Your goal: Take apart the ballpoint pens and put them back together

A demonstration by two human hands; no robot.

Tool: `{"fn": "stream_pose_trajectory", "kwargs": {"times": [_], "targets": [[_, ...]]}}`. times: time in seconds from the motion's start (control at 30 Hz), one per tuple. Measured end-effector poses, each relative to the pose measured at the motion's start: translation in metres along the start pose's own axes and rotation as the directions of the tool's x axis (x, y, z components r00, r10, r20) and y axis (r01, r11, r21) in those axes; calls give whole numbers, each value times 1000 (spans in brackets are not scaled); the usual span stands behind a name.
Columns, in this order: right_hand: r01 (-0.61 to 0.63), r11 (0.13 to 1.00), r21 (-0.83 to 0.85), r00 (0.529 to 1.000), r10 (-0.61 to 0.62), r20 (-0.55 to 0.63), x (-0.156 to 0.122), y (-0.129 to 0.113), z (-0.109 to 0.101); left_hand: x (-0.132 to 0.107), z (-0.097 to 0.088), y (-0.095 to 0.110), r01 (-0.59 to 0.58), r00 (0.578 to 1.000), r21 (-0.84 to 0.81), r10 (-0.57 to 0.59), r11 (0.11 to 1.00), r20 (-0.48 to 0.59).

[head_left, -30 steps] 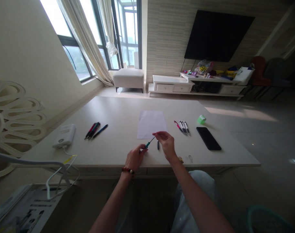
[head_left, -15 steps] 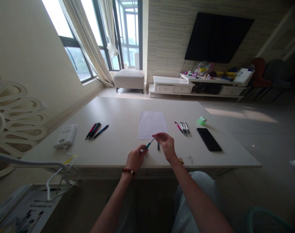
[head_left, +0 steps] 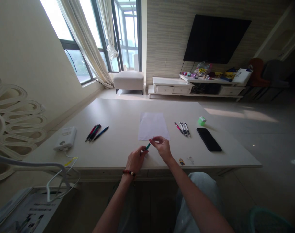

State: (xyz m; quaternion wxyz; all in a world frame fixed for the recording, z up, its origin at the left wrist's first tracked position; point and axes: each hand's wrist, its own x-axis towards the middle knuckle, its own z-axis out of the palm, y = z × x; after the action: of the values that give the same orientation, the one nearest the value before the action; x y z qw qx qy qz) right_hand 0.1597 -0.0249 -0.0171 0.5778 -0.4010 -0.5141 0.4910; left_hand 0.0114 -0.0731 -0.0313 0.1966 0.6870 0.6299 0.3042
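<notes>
My left hand (head_left: 135,160), with a beaded bracelet at the wrist, is shut around the lower end of a slim teal pen (head_left: 148,146). My right hand (head_left: 162,148) pinches the thin upper end of that pen with its fingertips, just below the front edge of a white sheet of paper (head_left: 152,127). Both hands are over a pale table (head_left: 118,152). To the left lie several pens (head_left: 93,132), one of them blue. To the right lie several slim pens (head_left: 182,129). A small dark pen part seen earlier is hidden by my right hand.
A black phone (head_left: 209,139) and a small green object (head_left: 201,120) lie to the right. A white power bank (head_left: 65,138) with a cable sits at the left. A small figurine (head_left: 181,161) lies near the table's front edge, beside my right forearm.
My right hand has moved down along the teal pen and closed on its thin end. It now covers the small dark part. The view has shifted slightly.
</notes>
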Motion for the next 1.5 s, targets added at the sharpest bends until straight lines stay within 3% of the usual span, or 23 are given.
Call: {"fn": "stream_pose_trajectory", "kwargs": {"times": [0.07,0.13,0.2,0.27,0.37,0.4,0.47,0.57,0.63,0.7,0.8,1.13,1.33,1.5], "targets": [[24,996,-90,999,-21,31,2,-5,-8,0,0,-1,-2,1000,-7,2,1000,1],[24,959,-284,1000,-25,0,4,-7,-20,0,0,-1,2,1000,-3,-2,1000,-1],[-38,838,-544,996,-14,-91,5,-4,-31,1,0,0,9,1000,1,-9,1000,-2],[-127,659,-741,988,17,-154,5,3,-37,1,0,0,13,1000,1,-13,1000,3],[-175,505,-845,984,66,-164,4,12,-36,0,-1,1,15,1000,3,-15,1000,8],[-177,512,-840,984,70,-165,5,13,-34,0,-1,1,11,1000,7,-11,1000,6],[-178,635,-751,982,68,-175,7,9,-32,0,0,1,1,1000,15,-1,1000,-2],[-108,920,-376,982,41,-183,9,-8,-30,0,1,0,-9,1000,21,9,1000,-10],[-7,992,-123,979,-19,-203,7,-22,-28,1,1,-1,-11,1000,20,11,1000,-7],[77,997,-4,968,-76,-237,4,-32,-24,1,2,-2,-7,1000,21,7,1000,-2],[108,994,28,961,-98,-259,0,-38,-20,1,3,-3,-5,1000,27,5,1000,-7],[105,991,-80,986,-114,-120,-1,-32,-13,0,2,0,20,1000,34,-20,999,-1],[133,988,-77,961,-148,-232,-2,-34,-15,0,2,0,3,1000,26,-3,1000,-9],[135,989,-61,962,-146,-230,-2,-36,-18,0,2,-1,-11,1000,32,11,999,-16]]}}
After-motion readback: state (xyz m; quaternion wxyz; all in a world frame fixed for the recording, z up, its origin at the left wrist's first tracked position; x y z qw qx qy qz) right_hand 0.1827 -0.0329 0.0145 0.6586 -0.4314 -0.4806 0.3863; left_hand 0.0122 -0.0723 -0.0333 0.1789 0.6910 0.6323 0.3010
